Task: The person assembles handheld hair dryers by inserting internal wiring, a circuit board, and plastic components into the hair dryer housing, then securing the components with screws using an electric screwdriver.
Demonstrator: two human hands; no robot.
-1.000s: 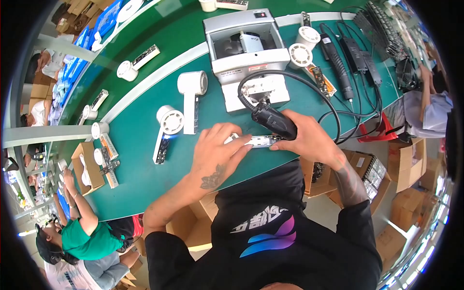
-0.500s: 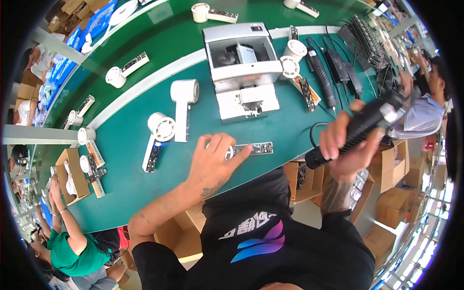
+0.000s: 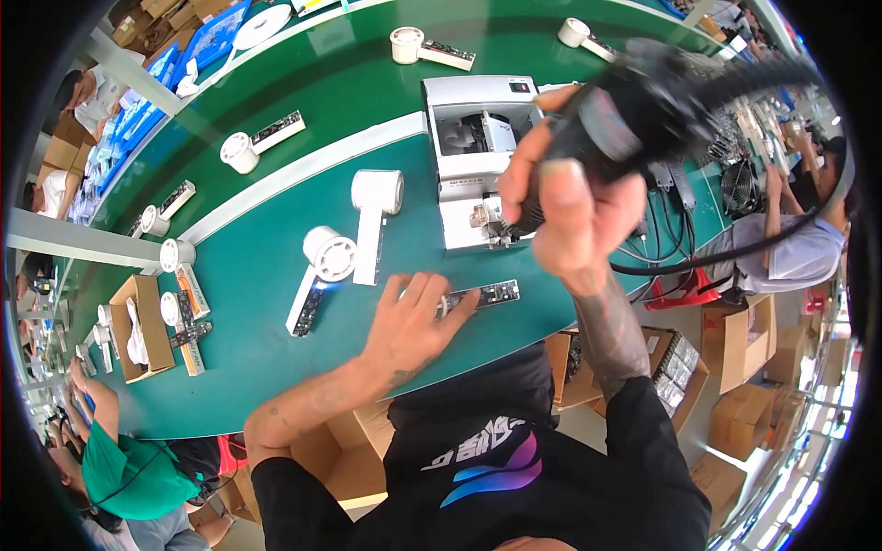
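Black electric screwdriver (image 3: 634, 110) in right hand's (image 3: 565, 207) grip — left hand (image 3: 409, 321) flat on one circuit strip (image 3: 482, 296).

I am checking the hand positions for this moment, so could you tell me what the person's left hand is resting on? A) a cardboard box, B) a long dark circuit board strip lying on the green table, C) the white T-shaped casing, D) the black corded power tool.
B: the left hand lies flat with its fingers on the circuit board strip on the green table, while the right hand holds the black corded tool raised.
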